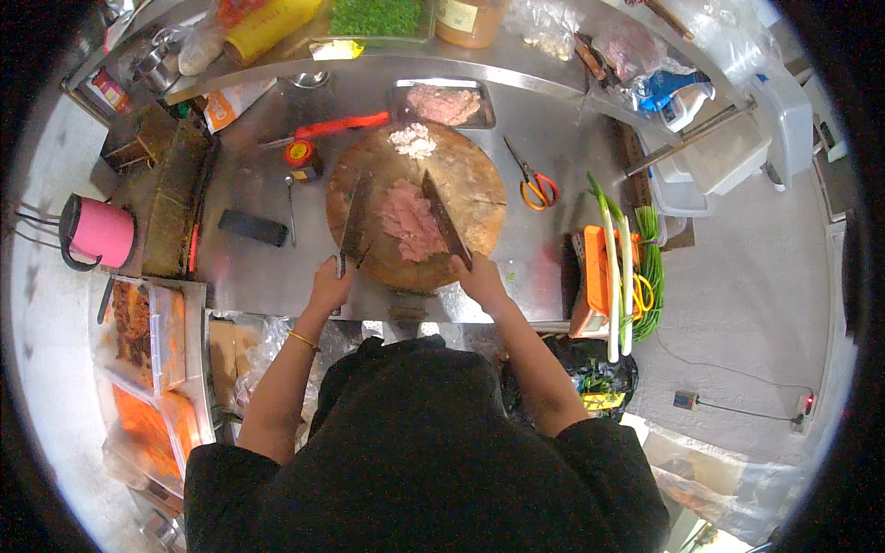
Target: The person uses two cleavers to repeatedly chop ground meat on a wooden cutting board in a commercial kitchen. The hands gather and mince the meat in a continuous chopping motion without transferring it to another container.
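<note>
A round wooden chopping block [484, 207] stands on the steel worktop before me. Flattened, pale pink minced meat [413, 222] lies across its middle, and a small heap of chopped white pieces [413, 140], perhaps garlic, sits at its far edge. My left hand [329, 285] grips the handle of a cleaver [353, 220], held at the left of the meat. In my right hand [480, 280] is a second cleaver [446, 218], its blade slanting along the meat's right side. Whether either blade touches the meat I cannot tell.
Behind the block, a metal tray [488, 104] holds more minced meat [443, 105]. Scissors [532, 181] lie to the right, near scallions [615, 269] on an orange container [593, 276]. Leftward are a red-lidded jar [301, 160], a spoon [291, 211] and a dark oblong object [253, 228]. A steel shelf [484, 69] overhangs the back.
</note>
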`<move>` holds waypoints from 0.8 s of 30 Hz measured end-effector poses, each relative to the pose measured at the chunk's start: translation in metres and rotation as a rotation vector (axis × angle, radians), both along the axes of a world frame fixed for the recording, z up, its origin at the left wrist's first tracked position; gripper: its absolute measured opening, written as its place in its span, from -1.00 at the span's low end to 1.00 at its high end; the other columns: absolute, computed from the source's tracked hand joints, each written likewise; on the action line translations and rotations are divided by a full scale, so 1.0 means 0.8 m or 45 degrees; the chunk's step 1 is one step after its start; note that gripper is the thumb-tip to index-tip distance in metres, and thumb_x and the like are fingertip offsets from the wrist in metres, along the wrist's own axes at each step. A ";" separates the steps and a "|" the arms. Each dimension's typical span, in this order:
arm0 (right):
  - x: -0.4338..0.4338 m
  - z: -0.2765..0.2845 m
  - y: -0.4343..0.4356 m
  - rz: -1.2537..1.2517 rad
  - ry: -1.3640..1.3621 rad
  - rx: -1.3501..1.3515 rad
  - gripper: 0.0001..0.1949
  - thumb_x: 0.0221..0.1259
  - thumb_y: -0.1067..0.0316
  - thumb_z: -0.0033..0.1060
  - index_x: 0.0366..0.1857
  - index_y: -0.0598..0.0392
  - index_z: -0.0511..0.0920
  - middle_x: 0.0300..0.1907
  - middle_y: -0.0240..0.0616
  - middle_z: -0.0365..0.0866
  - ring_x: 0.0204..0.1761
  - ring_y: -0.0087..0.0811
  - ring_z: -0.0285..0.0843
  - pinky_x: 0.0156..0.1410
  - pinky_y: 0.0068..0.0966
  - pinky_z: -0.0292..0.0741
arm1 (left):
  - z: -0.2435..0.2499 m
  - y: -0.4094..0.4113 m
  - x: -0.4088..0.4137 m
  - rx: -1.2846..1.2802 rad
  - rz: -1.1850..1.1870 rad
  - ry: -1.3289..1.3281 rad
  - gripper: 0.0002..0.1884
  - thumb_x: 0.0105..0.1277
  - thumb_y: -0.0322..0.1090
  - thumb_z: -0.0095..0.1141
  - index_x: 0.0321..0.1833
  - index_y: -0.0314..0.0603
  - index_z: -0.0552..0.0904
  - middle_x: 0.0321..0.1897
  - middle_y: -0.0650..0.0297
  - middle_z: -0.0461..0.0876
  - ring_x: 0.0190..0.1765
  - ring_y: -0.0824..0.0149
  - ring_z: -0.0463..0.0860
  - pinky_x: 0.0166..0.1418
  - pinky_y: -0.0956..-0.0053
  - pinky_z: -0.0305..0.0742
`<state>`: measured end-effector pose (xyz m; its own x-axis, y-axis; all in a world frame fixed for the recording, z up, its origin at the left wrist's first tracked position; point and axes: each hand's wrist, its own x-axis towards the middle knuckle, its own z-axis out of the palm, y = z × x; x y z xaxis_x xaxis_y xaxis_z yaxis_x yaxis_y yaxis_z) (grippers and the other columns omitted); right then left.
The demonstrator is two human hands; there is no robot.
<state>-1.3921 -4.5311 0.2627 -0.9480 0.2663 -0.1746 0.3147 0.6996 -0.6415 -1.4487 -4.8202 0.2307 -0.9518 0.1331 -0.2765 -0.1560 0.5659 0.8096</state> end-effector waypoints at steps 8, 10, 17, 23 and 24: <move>-0.008 -0.048 -0.033 -0.105 0.153 0.082 -0.60 0.17 0.05 0.00 -0.40 0.32 0.44 -0.45 0.16 0.52 -0.31 0.12 0.50 -0.28 -0.19 0.41 | 0.020 0.007 -0.001 -0.151 -0.035 0.202 -0.75 0.14 -0.23 -0.03 -0.32 -0.34 0.45 -0.39 -0.12 0.54 -0.24 -0.13 0.53 -0.16 0.14 0.40; -0.009 0.018 -0.058 -0.106 0.139 -0.037 -0.59 0.16 0.05 0.01 -0.41 0.33 0.43 -0.45 0.18 0.52 -0.32 0.13 0.50 -0.26 -0.17 0.41 | 0.008 -0.011 0.003 -0.096 0.005 0.053 -0.75 0.14 -0.24 -0.02 -0.32 -0.34 0.45 -0.40 -0.11 0.55 -0.24 -0.12 0.53 -0.17 0.15 0.41; -0.028 -0.063 -0.055 -0.039 0.170 0.096 -0.64 0.17 0.13 -0.01 -0.34 0.34 0.42 -0.47 0.18 0.50 -0.36 0.13 0.48 -0.27 -0.17 0.39 | 0.010 -0.007 -0.001 -0.084 -0.026 0.199 -0.75 0.12 -0.25 0.02 -0.31 -0.34 0.47 -0.39 -0.10 0.55 -0.25 -0.12 0.54 -0.18 0.18 0.42; -0.028 -0.004 -0.085 -0.174 0.359 -0.063 -0.63 0.16 0.12 0.02 -0.47 0.34 0.43 -0.48 0.19 0.48 -0.36 0.12 0.47 -0.29 -0.13 0.36 | -0.008 -0.005 -0.006 0.022 -0.040 0.117 -0.74 0.10 -0.27 0.00 -0.27 -0.36 0.47 -0.32 -0.13 0.53 -0.17 -0.13 0.51 -0.10 0.15 0.40; -0.039 0.000 -0.084 0.001 0.117 0.060 -0.63 0.16 0.12 0.02 -0.47 0.34 0.42 -0.47 0.20 0.47 -0.36 0.12 0.47 -0.29 -0.13 0.36 | -0.012 -0.007 -0.006 0.031 -0.040 0.109 -0.74 0.10 -0.28 -0.01 -0.25 -0.36 0.47 -0.31 -0.14 0.53 -0.16 -0.13 0.50 -0.09 0.15 0.39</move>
